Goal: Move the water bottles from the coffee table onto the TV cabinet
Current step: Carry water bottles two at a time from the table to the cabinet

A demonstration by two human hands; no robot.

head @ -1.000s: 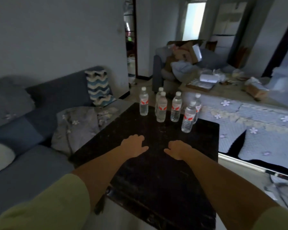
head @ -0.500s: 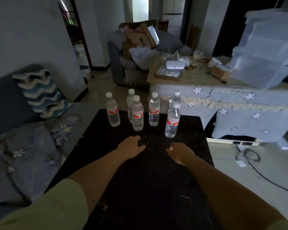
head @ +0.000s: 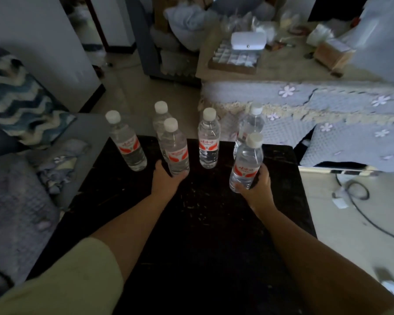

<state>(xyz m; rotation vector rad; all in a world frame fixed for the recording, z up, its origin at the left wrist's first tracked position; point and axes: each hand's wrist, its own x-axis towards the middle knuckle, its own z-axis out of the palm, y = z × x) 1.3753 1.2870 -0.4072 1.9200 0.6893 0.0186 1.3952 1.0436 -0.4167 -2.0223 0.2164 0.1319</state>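
Six bottles upright at far end of dark table point(head: 214, 223). Left hand point(head: 165, 180) grips base of front-left bottle point(head: 175, 153); right hand point(head: 257, 185) grips near-right bottle point(head: 246, 164). Zigzag cushion point(head: 21, 103) left, floral cover point(head: 328, 105) right.

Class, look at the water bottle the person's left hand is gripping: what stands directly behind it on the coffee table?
Another bottle stands right behind the gripped bottle that the left hand holds. Only its white cap, neck and shoulder show; its label and base are covered.

six clear, white-capped, red-labelled water bottles point(head: 208, 142) stand upright on the dark coffee table point(head: 205, 223).
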